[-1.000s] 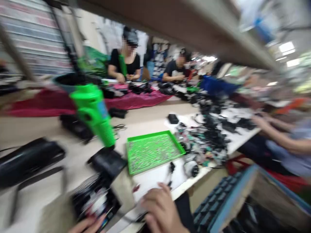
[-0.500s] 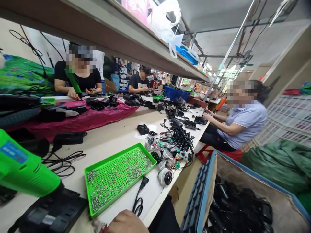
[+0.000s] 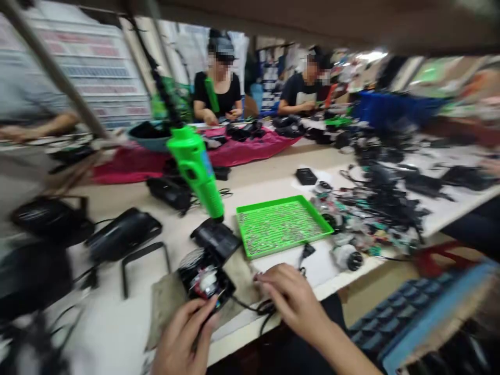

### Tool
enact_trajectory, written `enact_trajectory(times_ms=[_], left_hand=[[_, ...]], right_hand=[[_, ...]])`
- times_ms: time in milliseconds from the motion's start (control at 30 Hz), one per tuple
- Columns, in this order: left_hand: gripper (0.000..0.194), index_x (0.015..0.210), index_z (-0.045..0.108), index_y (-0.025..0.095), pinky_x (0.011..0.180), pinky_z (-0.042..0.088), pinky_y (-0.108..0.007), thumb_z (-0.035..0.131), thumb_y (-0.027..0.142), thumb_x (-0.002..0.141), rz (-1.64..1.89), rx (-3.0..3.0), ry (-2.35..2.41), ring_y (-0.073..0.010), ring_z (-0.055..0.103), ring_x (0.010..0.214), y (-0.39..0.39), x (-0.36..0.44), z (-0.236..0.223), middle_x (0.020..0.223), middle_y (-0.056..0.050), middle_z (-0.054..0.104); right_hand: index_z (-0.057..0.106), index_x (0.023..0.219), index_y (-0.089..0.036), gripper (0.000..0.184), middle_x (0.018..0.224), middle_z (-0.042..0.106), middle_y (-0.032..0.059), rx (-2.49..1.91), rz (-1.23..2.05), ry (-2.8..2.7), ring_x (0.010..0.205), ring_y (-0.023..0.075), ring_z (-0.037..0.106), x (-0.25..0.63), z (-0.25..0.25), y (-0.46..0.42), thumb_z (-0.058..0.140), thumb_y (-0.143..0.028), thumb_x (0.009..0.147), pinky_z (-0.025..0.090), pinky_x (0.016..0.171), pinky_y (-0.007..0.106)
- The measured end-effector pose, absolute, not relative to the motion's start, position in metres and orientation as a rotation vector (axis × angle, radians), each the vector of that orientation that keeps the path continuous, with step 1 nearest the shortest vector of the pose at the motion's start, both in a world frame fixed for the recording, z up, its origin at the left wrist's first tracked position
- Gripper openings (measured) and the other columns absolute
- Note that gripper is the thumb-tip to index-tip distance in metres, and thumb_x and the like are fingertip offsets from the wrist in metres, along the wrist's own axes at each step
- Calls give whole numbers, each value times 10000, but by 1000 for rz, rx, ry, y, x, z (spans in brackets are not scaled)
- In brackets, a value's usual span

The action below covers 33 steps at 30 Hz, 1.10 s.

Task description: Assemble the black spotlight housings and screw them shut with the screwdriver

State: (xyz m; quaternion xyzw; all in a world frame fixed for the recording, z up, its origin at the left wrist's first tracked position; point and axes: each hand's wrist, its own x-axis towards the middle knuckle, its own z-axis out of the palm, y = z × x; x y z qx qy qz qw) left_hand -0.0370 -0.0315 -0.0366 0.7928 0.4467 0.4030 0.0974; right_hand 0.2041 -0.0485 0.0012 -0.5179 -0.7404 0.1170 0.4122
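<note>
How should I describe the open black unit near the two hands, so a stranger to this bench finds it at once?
On the long workbench, find the green tray of small metal parts. Left of it, at the near edge, a cloth pad lies by the person's left hand. On it sits a black housing, open, showing white and red parts, unlike the closed black units nearby.

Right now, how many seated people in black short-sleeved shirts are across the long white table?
2: one person behind the crumpled pink cloth, one person farther right. More may be hidden beyond.
</note>
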Motion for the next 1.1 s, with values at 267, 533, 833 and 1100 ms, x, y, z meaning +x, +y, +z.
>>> enact_trajectory(times_ms=[267,533,833,1100], left_hand=[[303,1156,633,209,746,526,-260,504,128,893,1151,2356,1448,-166,620,899,-43,-30,-22,984,-73,610],[292,1112,624,184,731,524,-285,499,68,876,1164,2324,1398,-168,612,863,-46,-33,-18,957,-73,605],[312,1103,599,180,688,537,-323,467,33,862,1106,2232,1363,-191,607,812,-45,-33,-15,952,-86,624],[335,1137,579,189,675,550,-329,454,46,861,1015,2219,1312,-191,595,795,-41,-37,-18,967,-86,619]], right_hand=[[611,1034,-202,178,915,647,56,-1261,409,-2055,852,190,611,197,23,-14,459,-168,949,476,758,324],[634,982,-205,103,885,652,23,-1276,240,-2401,810,191,632,157,28,22,563,-200,908,477,717,321],[595,746,-198,146,684,583,-3,-1160,-38,-2618,654,216,559,154,31,32,574,-174,888,382,662,349],[545,765,-212,253,702,586,-5,-1139,33,-2598,636,193,533,154,33,35,399,-207,971,366,656,321]])
